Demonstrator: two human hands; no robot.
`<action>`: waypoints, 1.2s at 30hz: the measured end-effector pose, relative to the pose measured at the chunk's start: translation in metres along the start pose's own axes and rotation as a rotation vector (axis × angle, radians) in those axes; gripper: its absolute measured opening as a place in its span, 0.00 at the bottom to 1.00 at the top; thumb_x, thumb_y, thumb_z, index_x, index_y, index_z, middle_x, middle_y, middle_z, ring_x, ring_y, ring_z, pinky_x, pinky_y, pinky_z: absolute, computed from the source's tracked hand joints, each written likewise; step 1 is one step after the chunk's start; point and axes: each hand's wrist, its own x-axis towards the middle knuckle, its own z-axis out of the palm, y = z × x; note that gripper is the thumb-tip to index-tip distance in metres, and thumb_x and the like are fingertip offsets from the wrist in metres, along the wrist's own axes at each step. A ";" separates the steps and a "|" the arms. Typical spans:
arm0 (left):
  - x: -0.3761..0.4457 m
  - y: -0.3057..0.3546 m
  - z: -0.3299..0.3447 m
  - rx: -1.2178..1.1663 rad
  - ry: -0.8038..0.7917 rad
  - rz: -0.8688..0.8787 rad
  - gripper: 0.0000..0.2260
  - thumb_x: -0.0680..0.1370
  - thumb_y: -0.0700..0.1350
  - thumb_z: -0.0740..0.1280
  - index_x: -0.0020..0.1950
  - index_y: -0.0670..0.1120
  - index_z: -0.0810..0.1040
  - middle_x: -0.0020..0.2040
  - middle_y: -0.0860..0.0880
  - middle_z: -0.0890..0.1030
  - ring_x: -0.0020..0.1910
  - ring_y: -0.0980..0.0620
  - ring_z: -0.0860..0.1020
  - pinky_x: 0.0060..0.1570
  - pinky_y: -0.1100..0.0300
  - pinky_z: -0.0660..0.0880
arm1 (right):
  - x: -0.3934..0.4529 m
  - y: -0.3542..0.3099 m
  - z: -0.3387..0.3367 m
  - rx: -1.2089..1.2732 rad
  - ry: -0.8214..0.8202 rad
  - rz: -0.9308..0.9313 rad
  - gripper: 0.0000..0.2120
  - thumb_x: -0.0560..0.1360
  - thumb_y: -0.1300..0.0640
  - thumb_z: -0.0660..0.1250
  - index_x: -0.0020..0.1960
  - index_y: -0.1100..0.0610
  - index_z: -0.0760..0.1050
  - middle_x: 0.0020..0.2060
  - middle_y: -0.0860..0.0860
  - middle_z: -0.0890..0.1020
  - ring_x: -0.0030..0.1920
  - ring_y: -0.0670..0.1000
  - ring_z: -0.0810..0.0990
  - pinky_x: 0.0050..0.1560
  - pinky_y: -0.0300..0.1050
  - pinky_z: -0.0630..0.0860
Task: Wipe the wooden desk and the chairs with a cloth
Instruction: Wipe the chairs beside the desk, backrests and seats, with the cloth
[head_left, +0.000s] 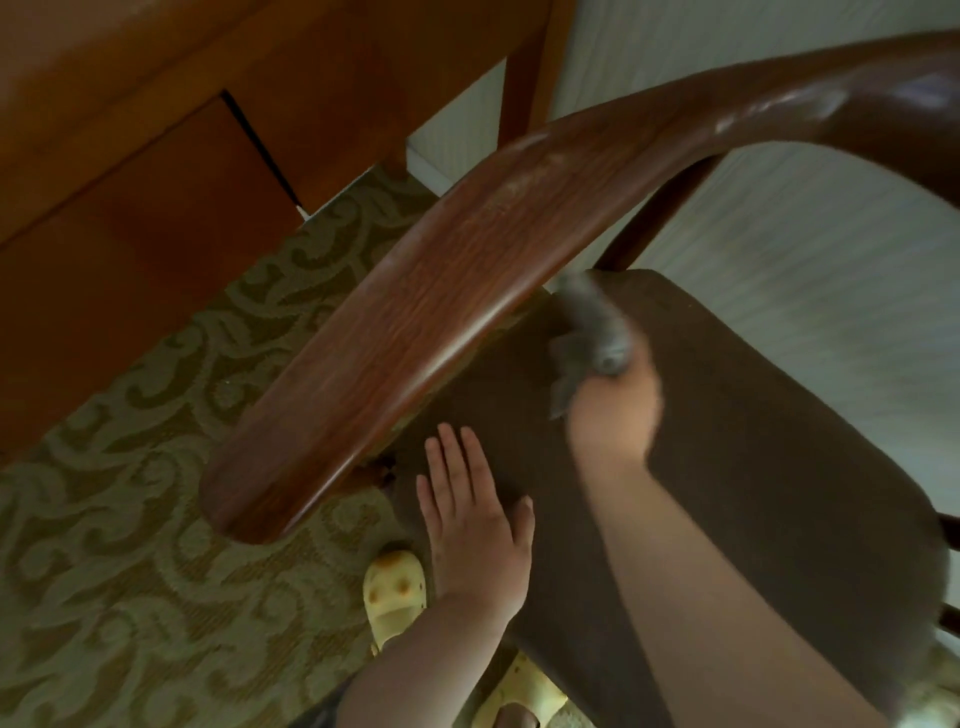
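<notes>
A wooden chair fills the view, with a curved dark wood armrest (415, 312) arching over its dark brown seat (753, 441). My right hand (613, 410) grips a bunched grey cloth (589, 332) and holds it on the seat, close under the armrest; hand and cloth are blurred. My left hand (472, 514) lies flat on the seat's front left part with straight fingers. The wooden desk (156, 156) stands at the upper left, its drawer front and one leg showing.
A green patterned carpet (156, 519) covers the floor to the left. My feet in yellow slippers (392, 592) stand at the seat's front edge. A pale striped wall (805, 234) runs behind the chair.
</notes>
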 end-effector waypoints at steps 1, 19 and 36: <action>0.006 0.004 -0.003 0.006 -0.008 0.008 0.36 0.77 0.60 0.50 0.79 0.41 0.46 0.79 0.42 0.47 0.77 0.45 0.43 0.73 0.49 0.40 | 0.015 0.005 -0.011 -0.052 0.182 -0.006 0.29 0.77 0.68 0.60 0.73 0.45 0.65 0.67 0.49 0.74 0.66 0.51 0.73 0.66 0.57 0.72; 0.065 0.060 -0.013 0.067 -0.165 0.098 0.38 0.81 0.61 0.51 0.76 0.45 0.29 0.76 0.46 0.30 0.75 0.46 0.30 0.70 0.48 0.31 | 0.094 0.040 -0.098 -0.275 0.503 0.447 0.25 0.79 0.62 0.57 0.75 0.47 0.62 0.73 0.53 0.67 0.73 0.58 0.64 0.72 0.58 0.61; 0.069 0.068 -0.006 0.040 -0.152 0.096 0.37 0.81 0.56 0.53 0.75 0.46 0.29 0.75 0.48 0.27 0.73 0.48 0.28 0.70 0.48 0.31 | 0.068 0.060 -0.056 -0.668 0.080 0.073 0.31 0.79 0.64 0.55 0.79 0.53 0.49 0.78 0.55 0.52 0.78 0.57 0.47 0.76 0.57 0.46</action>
